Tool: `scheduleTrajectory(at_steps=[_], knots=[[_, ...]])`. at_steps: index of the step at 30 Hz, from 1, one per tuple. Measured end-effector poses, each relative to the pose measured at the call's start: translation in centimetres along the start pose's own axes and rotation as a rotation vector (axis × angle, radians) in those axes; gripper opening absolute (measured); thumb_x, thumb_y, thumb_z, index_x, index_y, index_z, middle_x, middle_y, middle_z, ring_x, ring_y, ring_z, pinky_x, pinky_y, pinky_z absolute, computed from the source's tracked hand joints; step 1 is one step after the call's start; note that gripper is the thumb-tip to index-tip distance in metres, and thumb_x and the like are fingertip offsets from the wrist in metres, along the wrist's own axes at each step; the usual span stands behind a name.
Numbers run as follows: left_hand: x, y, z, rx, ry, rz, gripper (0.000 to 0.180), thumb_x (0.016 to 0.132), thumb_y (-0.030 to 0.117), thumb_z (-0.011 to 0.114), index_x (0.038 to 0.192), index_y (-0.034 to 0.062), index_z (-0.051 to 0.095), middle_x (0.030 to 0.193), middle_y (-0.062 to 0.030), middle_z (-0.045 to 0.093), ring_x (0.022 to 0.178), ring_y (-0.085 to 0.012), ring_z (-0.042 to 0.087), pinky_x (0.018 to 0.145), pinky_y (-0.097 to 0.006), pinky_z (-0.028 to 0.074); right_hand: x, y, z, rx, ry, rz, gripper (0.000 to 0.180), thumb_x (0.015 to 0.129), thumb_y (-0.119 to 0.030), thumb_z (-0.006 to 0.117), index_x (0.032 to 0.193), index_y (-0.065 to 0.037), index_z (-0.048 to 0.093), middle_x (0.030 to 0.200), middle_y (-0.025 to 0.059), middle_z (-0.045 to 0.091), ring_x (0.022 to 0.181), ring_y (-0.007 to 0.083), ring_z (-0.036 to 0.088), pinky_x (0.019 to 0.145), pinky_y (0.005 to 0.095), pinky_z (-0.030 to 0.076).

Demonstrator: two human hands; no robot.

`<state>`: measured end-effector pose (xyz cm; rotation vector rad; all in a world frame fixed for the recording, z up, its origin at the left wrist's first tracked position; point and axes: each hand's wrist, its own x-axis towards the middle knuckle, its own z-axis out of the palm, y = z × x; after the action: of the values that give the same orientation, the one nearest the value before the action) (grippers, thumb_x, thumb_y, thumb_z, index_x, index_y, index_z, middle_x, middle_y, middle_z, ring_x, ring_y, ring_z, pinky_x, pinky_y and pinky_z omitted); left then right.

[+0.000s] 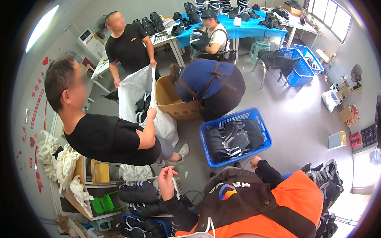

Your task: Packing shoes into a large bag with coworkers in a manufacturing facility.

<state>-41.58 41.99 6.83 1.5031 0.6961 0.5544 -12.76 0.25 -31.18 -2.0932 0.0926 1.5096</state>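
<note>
The wearer's left hand (166, 183) pinches a thin white strip (175, 186) above stacked dark shoes (139, 194), fingers closed on it. The right hand (254, 162), its grip impossible to tell, hovers beside a blue basket (260, 123) of black shoes. A firm pinch near the strip's end likely serves best.

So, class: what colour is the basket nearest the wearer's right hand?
Blue basket, near the right hand; head view.
</note>
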Motion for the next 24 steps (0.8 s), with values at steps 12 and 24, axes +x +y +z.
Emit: scheduleTrajectory(at_steps=[12,24], knots=[[0.1,-0.2,-0.3,0.004,-0.004,-0.006,0.019,0.104,0.014,0.058,0.11,-0.0016,0.067,0.083,-0.0037,0.067,0.078,-0.0084,0.061,0.074,-0.023,0.047,0.0,-0.9,0.1,0.0,-0.005,0.093,0.033,0.099,-0.021,0.054,0.094,0.006,0.07,0.088,0.0152,0.077,0.066,0.0232,0.074,0.055,0.0342,0.059],[0.6,-0.5,0.1,0.026,-0.016,-0.007,0.019,0.104,0.014,0.058,0.109,-0.0012,0.068,0.083,-0.0025,0.068,0.078,-0.0071,0.06,0.075,-0.023,0.046,-1.0,-2.0,-0.6,-0.001,0.017,0.067,0.031,0.098,-0.023,0.057,0.096,0.005,0.07,0.087,0.0163,0.076,0.063,0.023,0.073,0.049,0.0348,0.055]])
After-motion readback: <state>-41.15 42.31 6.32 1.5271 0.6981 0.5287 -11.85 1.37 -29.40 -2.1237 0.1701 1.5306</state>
